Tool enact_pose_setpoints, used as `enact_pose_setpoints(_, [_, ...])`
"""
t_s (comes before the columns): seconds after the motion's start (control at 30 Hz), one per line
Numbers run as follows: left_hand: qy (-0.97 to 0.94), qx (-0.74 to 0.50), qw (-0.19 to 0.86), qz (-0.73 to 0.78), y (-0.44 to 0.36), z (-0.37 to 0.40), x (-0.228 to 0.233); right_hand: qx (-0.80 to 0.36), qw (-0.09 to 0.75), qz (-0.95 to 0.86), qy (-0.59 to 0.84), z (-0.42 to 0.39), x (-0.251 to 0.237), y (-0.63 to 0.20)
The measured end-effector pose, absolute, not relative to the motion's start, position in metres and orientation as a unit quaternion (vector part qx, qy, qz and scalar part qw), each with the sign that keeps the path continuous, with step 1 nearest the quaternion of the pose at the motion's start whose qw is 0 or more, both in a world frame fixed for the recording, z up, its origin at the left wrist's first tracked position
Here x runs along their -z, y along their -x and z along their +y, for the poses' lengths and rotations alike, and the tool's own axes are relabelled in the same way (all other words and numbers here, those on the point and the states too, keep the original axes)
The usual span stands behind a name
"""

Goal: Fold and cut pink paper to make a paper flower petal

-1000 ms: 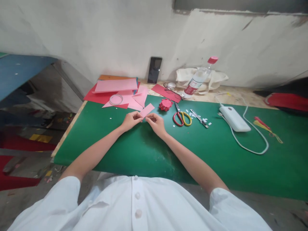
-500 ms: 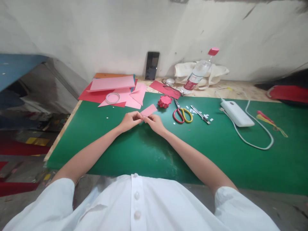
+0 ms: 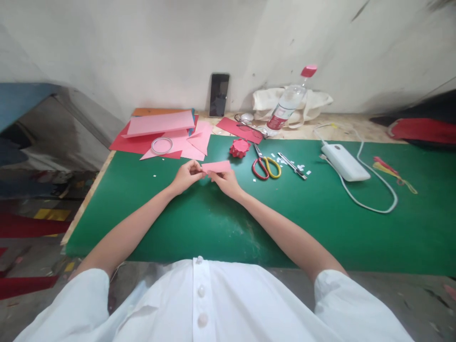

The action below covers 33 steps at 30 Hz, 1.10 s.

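A small pink paper strip (image 3: 218, 166) is held above the green mat (image 3: 171, 242). My left hand (image 3: 187, 177) pinches its left end between thumb and fingers. My right hand (image 3: 227, 182) grips its lower edge, the thumb toward the left hand; some of the fingers are hidden behind the paper. Just beyond the right hand sits a red folded-paper ball (image 3: 240, 148). Scissors (image 3: 266, 167) with one red and one yellow handle lie to the right of it. A craft knife (image 3: 292, 166) lies among several white paper scraps (image 3: 301, 167).
Pink and red paper sheets (image 3: 160, 123) are piled at the back left, with a roll of tape (image 3: 161, 146) on them. A phone (image 3: 219, 95) leans on the wall. A tilted bottle (image 3: 287, 109), glasses (image 3: 249, 127) and a white power bank with cable (image 3: 345, 162) are further right.
The paper strip has turned from slanting up to the right to nearly level. Both hands still hold it. The whole view has shifted slightly.
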<state>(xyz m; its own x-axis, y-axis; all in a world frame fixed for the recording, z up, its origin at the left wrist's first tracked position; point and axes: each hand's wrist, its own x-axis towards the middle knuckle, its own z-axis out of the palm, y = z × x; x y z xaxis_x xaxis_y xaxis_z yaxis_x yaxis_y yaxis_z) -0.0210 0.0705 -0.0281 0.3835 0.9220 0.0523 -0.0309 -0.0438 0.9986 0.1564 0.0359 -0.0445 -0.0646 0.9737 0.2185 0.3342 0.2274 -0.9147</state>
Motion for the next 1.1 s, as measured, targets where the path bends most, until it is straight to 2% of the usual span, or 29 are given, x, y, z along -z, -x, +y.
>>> enact_pose_setpoints(1.1, [-0.592, -0.401, 0.571, 0.404, 0.024, 0.068, 0.019, -0.364, 0.467, -0.646, 0.483, 0.037, 0.046, -0.158])
